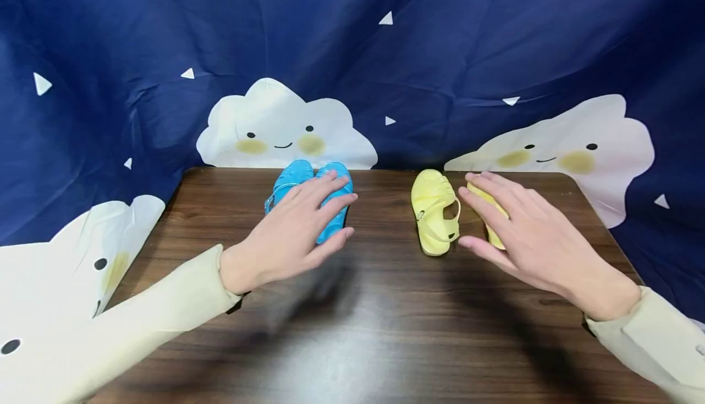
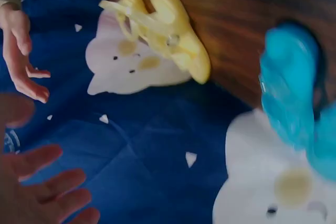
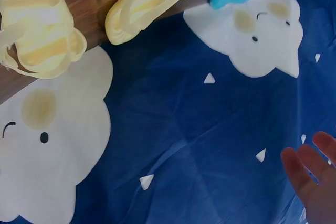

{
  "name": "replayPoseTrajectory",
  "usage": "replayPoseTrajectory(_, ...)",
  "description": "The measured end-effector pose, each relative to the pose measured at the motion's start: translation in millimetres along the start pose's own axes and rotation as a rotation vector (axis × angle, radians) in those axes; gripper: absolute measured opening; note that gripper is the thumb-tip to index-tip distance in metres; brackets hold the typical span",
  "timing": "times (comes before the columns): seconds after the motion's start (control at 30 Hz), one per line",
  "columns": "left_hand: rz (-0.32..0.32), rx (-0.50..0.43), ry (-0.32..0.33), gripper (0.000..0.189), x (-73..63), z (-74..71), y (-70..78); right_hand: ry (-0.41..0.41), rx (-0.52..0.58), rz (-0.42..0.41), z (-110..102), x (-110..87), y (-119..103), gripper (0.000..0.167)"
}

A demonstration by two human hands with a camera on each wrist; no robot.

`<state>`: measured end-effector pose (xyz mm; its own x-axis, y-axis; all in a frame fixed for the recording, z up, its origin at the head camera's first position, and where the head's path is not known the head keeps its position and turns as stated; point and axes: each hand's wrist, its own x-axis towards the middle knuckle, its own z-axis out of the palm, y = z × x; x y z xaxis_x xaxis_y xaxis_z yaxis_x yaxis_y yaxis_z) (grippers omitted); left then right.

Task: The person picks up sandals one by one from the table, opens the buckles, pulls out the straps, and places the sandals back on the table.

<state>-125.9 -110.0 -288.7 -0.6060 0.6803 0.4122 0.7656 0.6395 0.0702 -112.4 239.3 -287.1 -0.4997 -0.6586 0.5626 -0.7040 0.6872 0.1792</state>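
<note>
Two blue sandals (image 1: 333, 232) stand side by side toward the back of the table, left of the middle. My left hand (image 1: 289, 232) hovers in front of them, fingers extended, hiding part of both; its shadow falls on the wood. To the right is a pair of yellow sandals: the left one (image 1: 431, 199) shows whole with its strap, while my right hand (image 1: 537, 239) covers much of the other (image 1: 494, 232). That hand has its fingers stretched out and holds nothing. In the left wrist view, a blue sandal (image 2: 289, 72) and the yellow pair appear apart from my spread fingers (image 2: 63, 182).
The dark wooden table (image 1: 385, 330) has its back edge just behind the sandals. A navy cloth (image 1: 429, 55) with white clouds and small triangles hangs behind it and down the sides. Light reflects off the table's front middle.
</note>
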Motion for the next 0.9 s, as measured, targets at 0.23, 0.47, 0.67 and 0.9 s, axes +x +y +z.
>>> replayPoseTrajectory(0.23,-0.125,-0.274,0.145,0.03,12.4,27.8,6.8,0.218,0.047,0.127,5.0,-9.9,16.8,0.06)
replayPoseTrajectory(0.47,-0.422,-0.73,0.243,0.021,29.5,51.8,7.4,0.505,0.18,0.358,16.2,-20.2,24.4,0.053)
replayPoseTrajectory(0.67,-0.733,-1.138,0.421,0.02,53.5,76.7,14.2,0.683,0.324,0.695,28.0,-29.6,31.2,0.022)
replayPoseTrajectory(0.9,-0.944,-1.456,0.6,0.022,78.8,112.6,37.3,1.171,1.163,1.352,47.8,-48.0,59.7,0.005)
